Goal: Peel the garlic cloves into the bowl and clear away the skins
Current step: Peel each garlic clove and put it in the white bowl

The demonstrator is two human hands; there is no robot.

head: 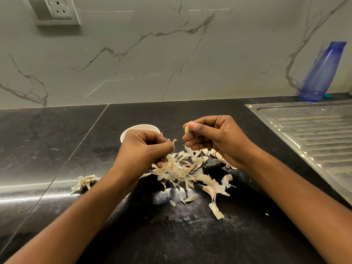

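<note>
Peeling over the black worktop (57,140): my right hand (211,138) pinches a bare clove (187,129), my left hand (144,149) pinches a strip of skin (174,141).
On my feed the right thumb and curled fingers hold the pale clove above the heap of skins (182,172); the left hand's lower fingers reach into that heap. A white bowl (141,128) stands behind the left hand, mostly hidden, so I cannot tell its contents. Unpeeled cloves (219,156) lie beneath the right hand, a dry stalk (85,181) lies apart to the left, and a drainboard (314,134) and a blue bottle (322,73) are on the right.
</note>
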